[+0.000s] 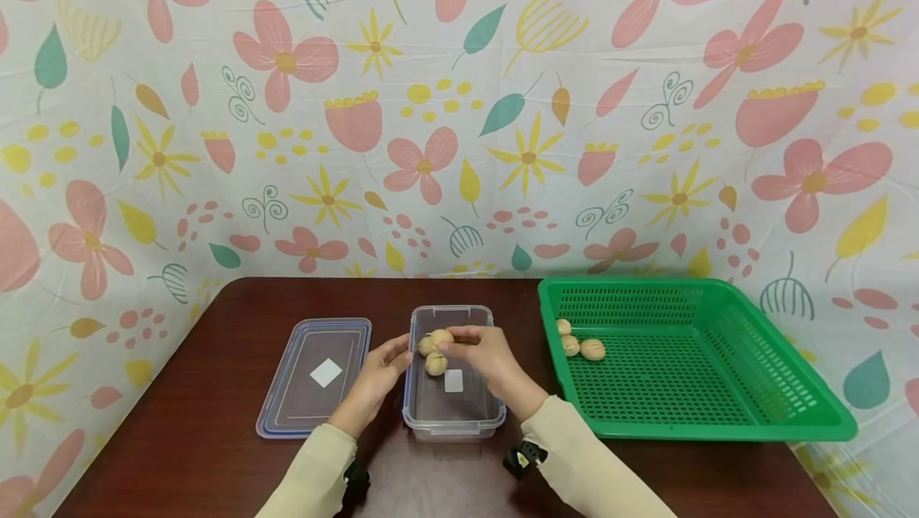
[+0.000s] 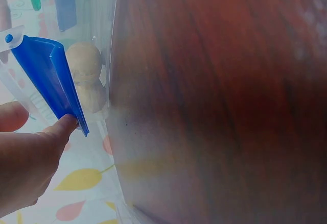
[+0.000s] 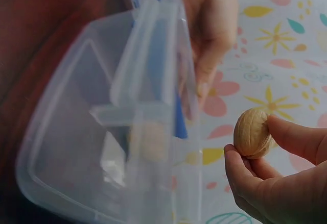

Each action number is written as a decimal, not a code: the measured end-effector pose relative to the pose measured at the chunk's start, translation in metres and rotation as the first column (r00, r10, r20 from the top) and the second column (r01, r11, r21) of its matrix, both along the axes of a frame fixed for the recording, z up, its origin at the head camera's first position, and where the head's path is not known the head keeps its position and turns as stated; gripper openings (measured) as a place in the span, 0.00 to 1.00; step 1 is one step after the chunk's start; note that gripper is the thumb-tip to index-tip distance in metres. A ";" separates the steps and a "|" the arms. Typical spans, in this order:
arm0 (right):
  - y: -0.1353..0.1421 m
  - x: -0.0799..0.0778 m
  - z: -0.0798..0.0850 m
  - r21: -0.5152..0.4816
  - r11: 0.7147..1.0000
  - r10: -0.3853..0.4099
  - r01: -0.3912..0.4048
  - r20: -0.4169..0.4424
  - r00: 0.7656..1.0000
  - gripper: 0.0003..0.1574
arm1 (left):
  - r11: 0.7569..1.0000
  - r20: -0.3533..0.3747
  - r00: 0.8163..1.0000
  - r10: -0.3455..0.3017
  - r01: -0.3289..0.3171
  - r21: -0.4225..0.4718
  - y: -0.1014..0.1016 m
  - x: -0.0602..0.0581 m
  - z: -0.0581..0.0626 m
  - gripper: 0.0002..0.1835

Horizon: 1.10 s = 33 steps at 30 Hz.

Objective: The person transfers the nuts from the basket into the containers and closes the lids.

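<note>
Left sleeve (image 1: 312, 466) at 7 o'clock, right sleeve (image 1: 585, 458) at 5, both long, plain and cream. Chunky black wrist gadgets too: left gadget (image 1: 356, 478), right gadget (image 1: 518, 462) with a tiny pale mark.

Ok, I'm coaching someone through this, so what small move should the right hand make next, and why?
Probably lower the held walnut into the clear container and let go: the right hand pinches it over the open top, two other walnuts already lie inside, and the left hand touches the blue flap at its side.
</note>
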State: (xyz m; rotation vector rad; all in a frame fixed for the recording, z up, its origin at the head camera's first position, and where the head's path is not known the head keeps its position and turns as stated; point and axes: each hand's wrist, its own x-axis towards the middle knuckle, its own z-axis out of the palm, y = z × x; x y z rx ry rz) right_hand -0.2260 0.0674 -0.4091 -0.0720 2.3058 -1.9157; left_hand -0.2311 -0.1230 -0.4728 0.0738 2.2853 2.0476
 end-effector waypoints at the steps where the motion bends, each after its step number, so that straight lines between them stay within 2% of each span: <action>1: -0.001 0.001 -0.002 -0.004 1.000 0.008 -0.008 0.002 1.000 0.23 | 1.000 -0.003 1.000 -0.001 0.001 -0.001 0.000 0.000 0.000 0.24; 8: -0.008 0.006 -0.017 -0.008 0.999 0.040 -0.040 0.010 0.999 0.24 | 1.000 -0.010 1.000 -0.010 0.011 0.010 -0.001 -0.002 -0.003 0.23; 17: -0.012 0.009 -0.031 0.011 1.000 0.026 -0.026 0.033 0.999 0.24 | 1.000 -0.002 1.000 -0.008 0.008 0.007 0.000 -0.001 -0.001 0.24; 28: -0.015 0.004 -0.045 0.089 0.996 0.028 -0.028 0.006 1.000 0.22 | 1.000 -0.002 1.000 -0.005 0.006 0.026 0.000 0.000 -0.001 0.23; 33: -0.016 0.004 -0.048 0.119 0.991 0.055 -0.059 0.043 0.998 0.22 | 1.000 0.006 1.000 -0.010 0.009 0.022 0.000 0.000 -0.001 0.24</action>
